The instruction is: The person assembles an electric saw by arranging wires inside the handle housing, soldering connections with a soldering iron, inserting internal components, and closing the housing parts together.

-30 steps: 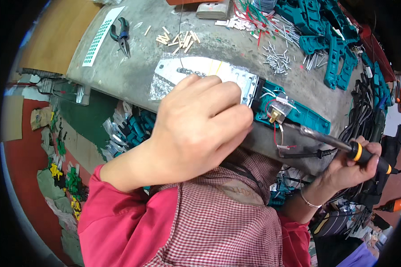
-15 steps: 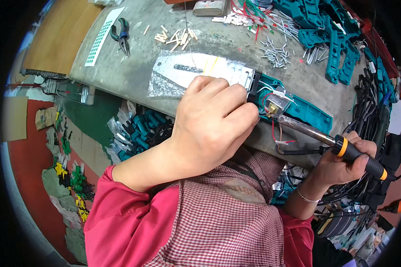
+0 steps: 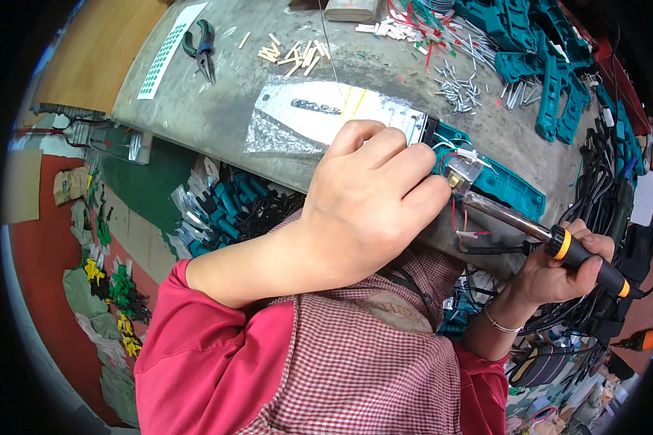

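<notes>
My left hand (image 3: 374, 199) is closed in a loose fist over the near end of a teal tool housing (image 3: 497, 185) with a flat metal blade (image 3: 319, 116) wrapped in clear plastic; what its fingers grip is hidden. My right hand (image 3: 559, 272) holds a soldering iron (image 3: 551, 243) with a black and orange handle. The iron's metal tip touches a small metal part with red and white wires (image 3: 461, 170) inside the housing, just right of my left knuckles.
On the grey bench lie pliers (image 3: 199, 47), a perforated strip (image 3: 163, 51), short pale sticks (image 3: 294, 54), small metal pins (image 3: 457, 90), coloured wires and several teal housings (image 3: 551, 65). Black cables (image 3: 598, 188) hang at the right. Teal parts fill a bin (image 3: 225, 206) below the bench edge.
My left hand has shifted slightly along the housing and the soldering iron tip stays at the wired part. The view moved a little; nothing was picked up or let go.
</notes>
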{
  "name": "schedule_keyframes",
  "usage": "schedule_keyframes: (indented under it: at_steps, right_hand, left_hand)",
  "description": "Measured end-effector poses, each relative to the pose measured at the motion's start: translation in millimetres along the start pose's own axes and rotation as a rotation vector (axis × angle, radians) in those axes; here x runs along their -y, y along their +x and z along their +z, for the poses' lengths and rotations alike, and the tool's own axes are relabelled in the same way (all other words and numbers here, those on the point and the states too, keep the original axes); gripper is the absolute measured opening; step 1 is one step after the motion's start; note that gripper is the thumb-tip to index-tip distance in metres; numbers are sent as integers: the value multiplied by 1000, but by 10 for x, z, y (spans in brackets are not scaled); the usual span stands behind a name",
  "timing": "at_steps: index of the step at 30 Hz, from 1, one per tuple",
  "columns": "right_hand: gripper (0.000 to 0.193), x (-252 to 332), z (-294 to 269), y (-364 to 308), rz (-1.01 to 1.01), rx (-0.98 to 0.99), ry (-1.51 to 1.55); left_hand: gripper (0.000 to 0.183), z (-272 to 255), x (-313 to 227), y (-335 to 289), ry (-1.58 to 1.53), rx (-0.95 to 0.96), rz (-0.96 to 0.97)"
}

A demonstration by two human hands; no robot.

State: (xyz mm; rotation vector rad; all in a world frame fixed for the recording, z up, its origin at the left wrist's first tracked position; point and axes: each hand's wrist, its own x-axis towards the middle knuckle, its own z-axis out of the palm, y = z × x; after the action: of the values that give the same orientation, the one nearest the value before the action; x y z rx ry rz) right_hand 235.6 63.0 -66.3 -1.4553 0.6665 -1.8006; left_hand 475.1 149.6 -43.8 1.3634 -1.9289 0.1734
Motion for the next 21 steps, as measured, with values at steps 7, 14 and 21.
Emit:
schedule_keyframes:
  at_steps: [7,14,21]
  right_hand:
    - [35,-9,-52,6,-5,33,8]
    - [35,-33,-71,18,6,45,31]
    - [30,-16,-110,22,-4,59,51]
  left_hand:
    - [19,35,-27,0,-1,-20,-1]
    - [15,-218,91,73,181,52,11]
    - [19,-556,672,234,317,201,-85]
